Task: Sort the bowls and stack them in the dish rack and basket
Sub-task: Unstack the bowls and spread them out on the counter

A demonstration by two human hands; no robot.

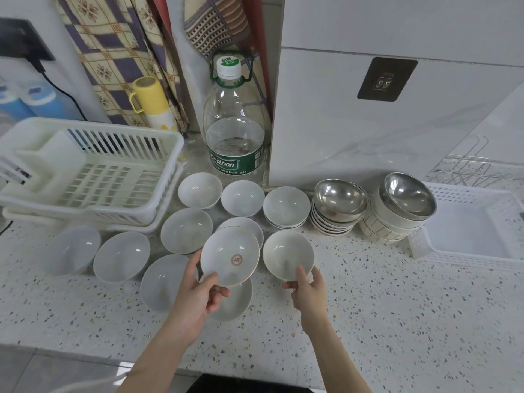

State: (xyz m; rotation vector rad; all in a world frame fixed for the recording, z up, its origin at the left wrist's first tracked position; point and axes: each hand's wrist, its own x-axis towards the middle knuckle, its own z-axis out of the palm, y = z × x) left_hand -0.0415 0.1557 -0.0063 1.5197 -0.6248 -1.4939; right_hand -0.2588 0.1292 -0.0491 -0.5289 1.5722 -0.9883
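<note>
My left hand (198,296) pinches the near rim of a white bowl with a red emblem (230,255), lifted and tilted above another white bowl (236,302) on the counter. My right hand (307,287) grips the near rim of a cream bowl (287,255). Several white bowls (122,256) lie spread over the speckled counter. A white dish rack (93,171) stands at the back left. A white basket (479,231) sits at the right. Two mixed stacks topped by steel bowls (338,198) (407,195) stand beside the basket.
A large water bottle (235,129) stands behind the bowls, against a white cabinet (368,117). A yellow-capped flask (154,103) is behind the rack. The counter's front edge (85,355) runs along the bottom left.
</note>
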